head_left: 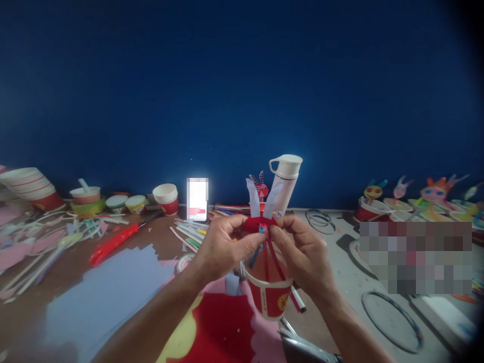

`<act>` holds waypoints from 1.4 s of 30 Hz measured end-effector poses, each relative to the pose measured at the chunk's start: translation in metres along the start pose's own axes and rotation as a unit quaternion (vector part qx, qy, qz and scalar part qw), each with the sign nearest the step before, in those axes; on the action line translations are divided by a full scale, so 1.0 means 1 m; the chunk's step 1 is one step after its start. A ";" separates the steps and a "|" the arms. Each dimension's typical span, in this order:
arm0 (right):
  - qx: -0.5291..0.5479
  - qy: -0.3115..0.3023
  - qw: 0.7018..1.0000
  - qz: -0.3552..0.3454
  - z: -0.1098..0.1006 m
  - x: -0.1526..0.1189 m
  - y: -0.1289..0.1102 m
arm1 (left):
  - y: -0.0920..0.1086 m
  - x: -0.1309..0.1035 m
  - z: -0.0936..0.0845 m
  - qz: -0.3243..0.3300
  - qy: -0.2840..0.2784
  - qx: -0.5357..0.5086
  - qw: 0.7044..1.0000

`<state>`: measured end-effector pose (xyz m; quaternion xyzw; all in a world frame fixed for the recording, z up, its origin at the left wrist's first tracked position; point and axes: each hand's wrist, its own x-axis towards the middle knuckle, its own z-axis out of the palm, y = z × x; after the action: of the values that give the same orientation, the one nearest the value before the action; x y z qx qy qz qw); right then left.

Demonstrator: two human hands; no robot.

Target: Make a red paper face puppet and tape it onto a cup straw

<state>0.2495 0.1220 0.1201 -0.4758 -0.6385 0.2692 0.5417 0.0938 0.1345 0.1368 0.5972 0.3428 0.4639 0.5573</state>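
Between my two hands is a red paper figure (254,222) with two tall pale ears (274,201). My left hand (229,247) is closed on its left side, thumb pressed near a small blue piece. My right hand (302,247) pinches the other side. Red paper strips (266,259) hang below the figure into the mouth of a red and white paper cup (270,300). A blue straw-like stick also runs down into the cup. My fingers hide part of the figure's face.
A white-lidded bottle (289,166) and a small red rabbit-eared figure (261,190) stand behind. Left are a red craft knife (115,244), pale blue paper (109,287) and stacked cups (32,184). Scissors (308,348) lie in front; decorated cups (372,206) stand right.
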 end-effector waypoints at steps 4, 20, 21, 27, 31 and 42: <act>0.014 -0.003 1.000 -0.011 0.001 0.001 0.000 | -0.001 -0.001 0.000 0.007 0.016 0.037 0.999; 0.110 -0.038 0.993 0.004 0.000 0.001 0.006 | 0.001 -0.002 0.000 0.022 0.038 0.089 0.995; 0.114 -0.041 0.993 0.001 -0.001 0.001 0.005 | 0.001 -0.002 0.000 0.023 0.041 0.092 0.995; 0.159 -0.096 0.981 0.049 0.001 0.002 0.003 | 0.001 -0.001 0.001 0.040 0.035 0.098 0.994; 0.196 -0.070 0.977 0.053 0.005 0.003 0.004 | 0.000 -0.001 0.001 0.044 0.039 0.107 0.993; 0.204 -0.067 0.976 0.040 0.004 0.001 0.007 | 0.003 -0.001 -0.003 0.017 -0.036 0.010 0.999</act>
<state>0.2477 0.1262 0.1132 -0.3616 -0.5854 0.4468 0.5718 0.0899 0.1340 0.1391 0.6250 0.3172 0.4484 0.5548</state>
